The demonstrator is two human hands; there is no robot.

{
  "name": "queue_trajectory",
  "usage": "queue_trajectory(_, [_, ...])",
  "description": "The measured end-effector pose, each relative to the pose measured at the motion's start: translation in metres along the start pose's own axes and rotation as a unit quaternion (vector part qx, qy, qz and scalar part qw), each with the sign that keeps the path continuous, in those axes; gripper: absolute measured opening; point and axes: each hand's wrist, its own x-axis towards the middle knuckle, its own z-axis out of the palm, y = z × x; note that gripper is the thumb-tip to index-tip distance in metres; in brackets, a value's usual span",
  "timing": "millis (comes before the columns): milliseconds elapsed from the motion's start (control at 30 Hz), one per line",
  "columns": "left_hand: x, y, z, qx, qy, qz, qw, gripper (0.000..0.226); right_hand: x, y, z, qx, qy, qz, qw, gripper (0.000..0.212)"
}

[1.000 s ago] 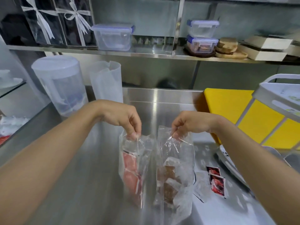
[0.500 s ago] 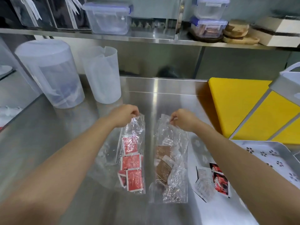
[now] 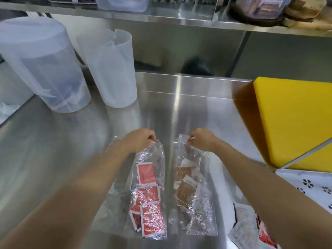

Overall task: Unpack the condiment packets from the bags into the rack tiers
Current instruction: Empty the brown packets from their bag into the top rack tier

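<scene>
Now flat on the counter [image 3: 53, 141], both bags [image 3: 149, 194], each hand's [image 3: 139, 141] grip unchanged.

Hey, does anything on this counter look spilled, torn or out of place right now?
Nothing spilled or torn. Both clear bags lie flat on the steel counter, the left hand pinching the red-packet bag, the right hand the brown-packet bag. A few loose packets sit apart, partly hidden under the right forearm.

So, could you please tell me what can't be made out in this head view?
- Rack tray: cut off by the right edge; tiers unseen.
- Loose packets: partly behind the right forearm and cut by the bottom edge.
- Packet print in both bags: blurred by crinkled plastic.
- Shelf containers: cut off by the top edge.
</scene>
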Motion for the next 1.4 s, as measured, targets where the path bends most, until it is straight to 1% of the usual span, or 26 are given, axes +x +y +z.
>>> queue_trajectory(100, [0.012, -0.001, 0.001, 0.018, -0.077, 0.003, 0.997, 0.018, 0.010, -0.001, -0.001, 0.008, -0.034, -0.013, 0.999, 0.020])
queue_trajectory(200, [0.017, 0.006, 0.000, 0.045, -0.121, -0.021, 0.991, 0.020, 0.012, 0.002, 0.002, -0.002, -0.053, -0.016, 0.998, 0.024])
queue_trajectory(267, [0.016, 0.017, -0.001, 0.075, -0.115, -0.035, 0.990, 0.021, 0.010, 0.005, 0.007, -0.013, -0.044, 0.000, 0.999, 0.030])
queue_trajectory(333, [0.010, 0.031, -0.002, 0.108, -0.048, -0.024, 0.993, 0.031, 0.005, 0.007, 0.009, -0.010, -0.009, 0.031, 0.999, 0.036])
queue_trajectory(367, [0.006, 0.039, -0.002, 0.088, -0.006, -0.017, 0.996, 0.037, 0.001, 0.007, 0.010, 0.007, 0.018, 0.043, 0.999, 0.040])
queue_trajectory(433, [-0.005, 0.057, 0.000, -0.017, 0.051, -0.011, 0.999, 0.044, -0.012, 0.007, 0.011, 0.061, 0.085, 0.052, 0.993, 0.046])
queue_trajectory(500, [-0.020, 0.075, 0.009, -0.131, 0.060, -0.015, 0.989, 0.052, -0.029, 0.005, 0.016, 0.109, 0.151, 0.053, 0.981, 0.053])
queue_trajectory(567, [-0.034, 0.087, 0.024, -0.212, 0.052, -0.036, 0.975, 0.059, -0.049, 0.000, 0.026, 0.142, 0.180, 0.053, 0.972, 0.062])
queue_trajectory(667, [-0.056, 0.105, 0.044, -0.354, 0.019, -0.074, 0.932, 0.074, -0.081, -0.011, 0.049, 0.187, 0.148, 0.076, 0.968, 0.082])
queue_trajectory(700, [-0.063, 0.113, 0.048, -0.410, -0.001, -0.079, 0.909, 0.079, -0.090, -0.014, 0.057, 0.204, 0.128, 0.085, 0.967, 0.086])
queue_trajectory(733, [-0.071, 0.120, 0.053, -0.473, -0.026, -0.084, 0.877, 0.081, -0.098, -0.017, 0.065, 0.224, 0.108, 0.093, 0.964, 0.087])
queue_trajectory(767, [-0.078, 0.125, 0.059, -0.538, -0.057, -0.090, 0.836, 0.076, -0.106, -0.020, 0.072, 0.243, 0.092, 0.098, 0.961, 0.086])
queue_trajectory(833, [-0.088, 0.132, 0.066, -0.648, -0.106, -0.109, 0.747, 0.048, -0.118, -0.024, 0.084, 0.266, 0.076, 0.106, 0.955, 0.082])
queue_trajectory(867, [-0.093, 0.134, 0.068, -0.676, -0.117, -0.115, 0.719, 0.038, -0.123, -0.025, 0.088, 0.268, 0.075, 0.111, 0.954, 0.082])
queue_trajectory(900, [-0.096, 0.134, 0.069, -0.686, -0.123, -0.118, 0.708, 0.034, -0.128, -0.027, 0.090, 0.270, 0.079, 0.115, 0.953, 0.081])
queue_trajectory(967, [-0.103, 0.133, 0.071, -0.686, -0.136, -0.122, 0.704, 0.037, -0.135, -0.029, 0.092, 0.275, 0.097, 0.122, 0.949, 0.080])
queue_trajectory(1033, [-0.110, 0.133, 0.071, -0.683, -0.149, -0.123, 0.704, 0.044, -0.141, -0.030, 0.093, 0.269, 0.104, 0.131, 0.948, 0.072])
queue_trajectory(1067, [-0.114, 0.133, 0.072, -0.687, -0.149, -0.124, 0.700, 0.042, -0.144, -0.031, 0.092, 0.269, 0.103, 0.131, 0.949, 0.062])
queue_trajectory(1133, [-0.119, 0.133, 0.073, -0.701, -0.146, -0.132, 0.686, 0.032, -0.149, -0.034, 0.091, 0.281, 0.104, 0.130, 0.945, 0.035])
queue_trajectory(1167, [-0.121, 0.134, 0.072, -0.705, -0.145, -0.138, 0.681, 0.028, -0.152, -0.035, 0.090, 0.282, 0.112, 0.134, 0.943, 0.024])
queue_trajectory(1200, [-0.122, 0.135, 0.071, -0.707, -0.142, -0.141, 0.679, 0.026, -0.154, -0.036, 0.087, 0.269, 0.126, 0.139, 0.945, 0.019])
queue_trajectory(1267, [-0.124, 0.138, 0.066, -0.705, -0.132, -0.135, 0.684, 0.022, -0.158, -0.037, 0.080, 0.239, 0.165, 0.148, 0.945, 0.019])
queue_trajectory(1300, [-0.125, 0.141, 0.062, -0.700, -0.125, -0.126, 0.692, 0.021, -0.159, -0.038, 0.074, 0.239, 0.183, 0.148, 0.942, 0.020])
queue_trajectory(1400, [-0.130, 0.153, 0.045, -0.670, -0.095, -0.086, 0.731, 0.016, -0.163, -0.044, 0.053, 0.263, 0.230, 0.138, 0.927, 0.027])
